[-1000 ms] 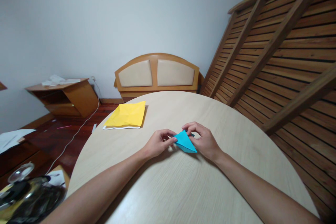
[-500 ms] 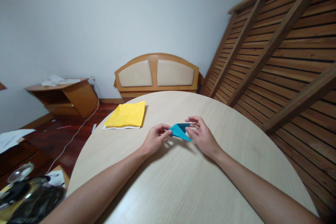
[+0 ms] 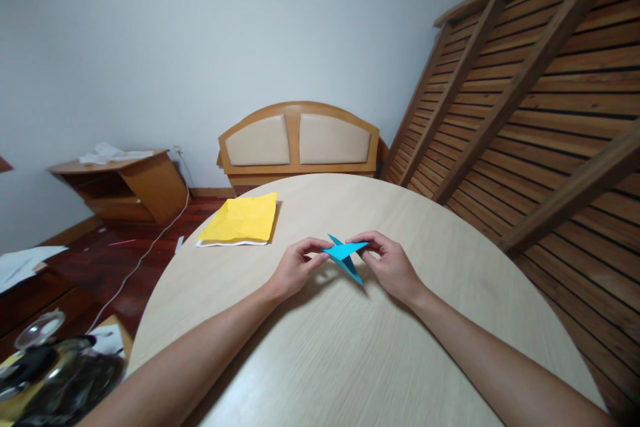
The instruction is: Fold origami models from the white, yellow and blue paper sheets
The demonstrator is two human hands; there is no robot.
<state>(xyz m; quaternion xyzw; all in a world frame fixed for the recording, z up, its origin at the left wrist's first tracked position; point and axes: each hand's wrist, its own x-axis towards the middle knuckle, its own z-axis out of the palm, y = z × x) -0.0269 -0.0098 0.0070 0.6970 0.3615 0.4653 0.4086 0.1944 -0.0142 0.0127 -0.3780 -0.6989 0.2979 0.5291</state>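
Both hands pinch a blue paper [image 3: 344, 256] just above the tabletop [image 3: 350, 360]: left hand [image 3: 295, 268] grips its left tip, right hand [image 3: 387, 264] its right tip. The paper is already folded into a pointed, layered shape, seemingly half opened; the folding looks unfinished. Farther left lies a yellow sheet [image 3: 241, 220]. Beyond stand a bench [image 3: 299, 143], a white wall and wooden slats [image 3: 550, 100].

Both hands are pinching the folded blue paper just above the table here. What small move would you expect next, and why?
Probably lowering the blue paper flat onto the table to press its crease. The left hand and right hand each pinch one end, the paper is lifted and partly opened, with one point hanging down toward the tabletop, so the fold looks unset.
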